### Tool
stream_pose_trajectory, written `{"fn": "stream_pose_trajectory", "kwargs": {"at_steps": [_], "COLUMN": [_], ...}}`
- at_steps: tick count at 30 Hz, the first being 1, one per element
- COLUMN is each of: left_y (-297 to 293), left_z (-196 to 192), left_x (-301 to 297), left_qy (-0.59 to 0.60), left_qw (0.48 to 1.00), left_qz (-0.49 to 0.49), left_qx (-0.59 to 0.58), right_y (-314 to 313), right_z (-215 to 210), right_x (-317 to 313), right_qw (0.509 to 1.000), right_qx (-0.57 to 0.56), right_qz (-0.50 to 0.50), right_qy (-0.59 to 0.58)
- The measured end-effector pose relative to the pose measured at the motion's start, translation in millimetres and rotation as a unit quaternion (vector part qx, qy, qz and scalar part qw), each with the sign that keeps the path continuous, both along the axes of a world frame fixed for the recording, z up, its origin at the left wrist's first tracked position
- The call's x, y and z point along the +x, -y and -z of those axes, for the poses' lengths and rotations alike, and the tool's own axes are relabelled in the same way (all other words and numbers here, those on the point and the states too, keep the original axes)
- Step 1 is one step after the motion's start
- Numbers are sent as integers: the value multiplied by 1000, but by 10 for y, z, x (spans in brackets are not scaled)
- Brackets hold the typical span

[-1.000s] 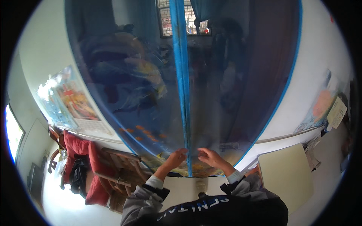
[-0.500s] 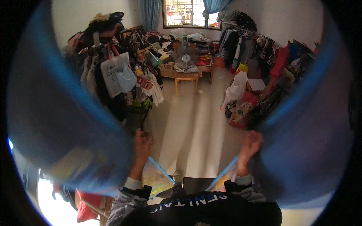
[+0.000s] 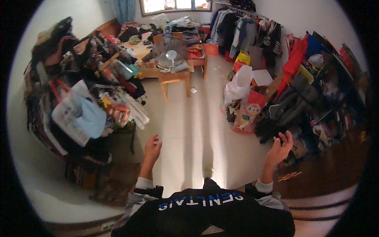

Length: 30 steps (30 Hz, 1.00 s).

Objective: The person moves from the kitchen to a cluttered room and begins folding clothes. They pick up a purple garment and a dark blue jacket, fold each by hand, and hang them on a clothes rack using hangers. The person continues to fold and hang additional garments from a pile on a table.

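Your left hand [image 3: 152,147] was up over the pale tiled floor [image 3: 189,130], fingers loosely curled and holding nothing. Your right hand [image 3: 281,147] was raised as well, its fingers bent inward with the thumb apart, and it too was empty. Neither hand touched anything.

Nearest your right hand lay the heap of dark padded jackets [image 3: 294,104], just beyond your fingertips along the right wall. They would likely have been soft, bulky and fairly light, slumping when lifted. A collar or a bunched handful of shoulder fabric looked the surest place to take hold, since a sleeve alone would drag the rest.

Nearest your left hand was the dark low stand [image 3: 118,138] below a white printed tote bag [image 3: 69,114] and a light blue bag [image 3: 90,118]. The bags looked limp and light, best taken by their handles.

Much was hard to read. The jackets ran into shadow and into each other, so you could not count them. The base of the stand was lost in darkness. The right rim blurred into dark shapes, and your own dark top [image 3: 205,213] covered the floor by your feet.
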<state>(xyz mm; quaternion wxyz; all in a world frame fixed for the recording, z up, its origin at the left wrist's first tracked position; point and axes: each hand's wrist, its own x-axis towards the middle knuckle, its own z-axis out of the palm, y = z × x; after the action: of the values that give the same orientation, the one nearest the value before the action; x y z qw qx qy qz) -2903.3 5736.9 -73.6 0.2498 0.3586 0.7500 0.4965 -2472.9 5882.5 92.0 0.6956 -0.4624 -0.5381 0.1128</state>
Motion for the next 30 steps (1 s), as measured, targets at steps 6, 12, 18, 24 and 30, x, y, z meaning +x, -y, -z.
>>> {"fn": "stream_pose_trajectory", "kwargs": {"at_steps": [6, 12, 18, 24, 30], "left_y": [-1197, -1648, -2625, -4877, -7744], "left_z": [814, 1394, 1683, 1534, 1091], "left_x": [-374, -867, -1554, -2338, -2534], "left_qy": [-242, -45, -93, -146, -202], "left_qw": [931, 912, 875, 885, 929], "left_qz": [144, 88, 93, 147, 264], "left_qx": [-234, -397, -467, -418, -165], "right_y": [-1780, -3759, -4912, -6419, -7942], "right_z": [233, 565, 753, 612, 729], "right_x": [-77, -947, -2243, -2822, -2960], "right_qw": [993, 965, 856, 857, 881], "right_qx": [-66, -154, -176, -224, -292], "right_qz": [-28, -211, -434, -398, -322], "right_qy": [-89, 0, 218, 237, 189]}}
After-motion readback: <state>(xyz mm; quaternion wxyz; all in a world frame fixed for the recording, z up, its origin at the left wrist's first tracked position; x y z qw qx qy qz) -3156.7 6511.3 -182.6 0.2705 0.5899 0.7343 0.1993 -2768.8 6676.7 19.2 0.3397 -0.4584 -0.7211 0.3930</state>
